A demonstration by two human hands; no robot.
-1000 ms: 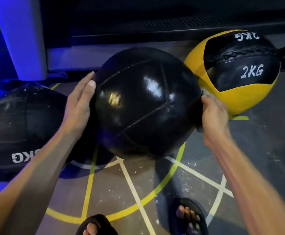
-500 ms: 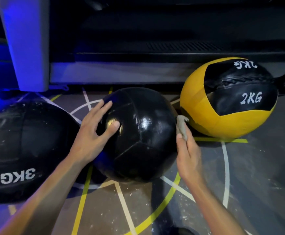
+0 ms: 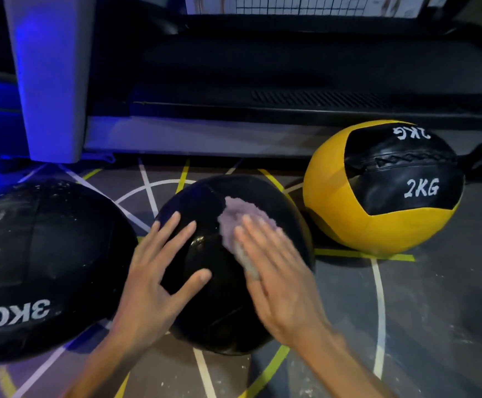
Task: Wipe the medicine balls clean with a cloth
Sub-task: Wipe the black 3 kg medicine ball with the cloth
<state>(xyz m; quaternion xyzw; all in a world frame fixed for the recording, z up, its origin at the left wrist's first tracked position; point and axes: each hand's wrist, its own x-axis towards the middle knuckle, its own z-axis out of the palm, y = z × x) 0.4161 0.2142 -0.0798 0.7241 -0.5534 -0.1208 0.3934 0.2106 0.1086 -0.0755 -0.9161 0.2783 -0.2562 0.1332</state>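
While my right hand (image 3: 274,271) presses the cloth (image 3: 238,222) flat against the top of the middle black ball (image 3: 219,311), fingers straight and close together, I judge the wiping of this ball to be the step in hand. My left hand (image 3: 159,271) lies spread on the ball's left flank, fingers apart, steadying it. The ball sits on the marked floor (image 3: 420,311) directly in front of me.

Head view, next move: the cloth covers only the upper right part, so the lower faces probably need the ball rolled under my left hand while the cloth sweeps round.

Head view, clearances: the 3KG ball (image 3: 38,268) lies just beside the middle ball on the left, looking dusty and likely unwiped. The yellow 2KG ball (image 3: 334,202) stands near on the right, apart by a narrow gap. A dark machine base (image 3: 291,127) closes off the far side. Open floor lies toward me and to the lower right, the better direction for rolling.
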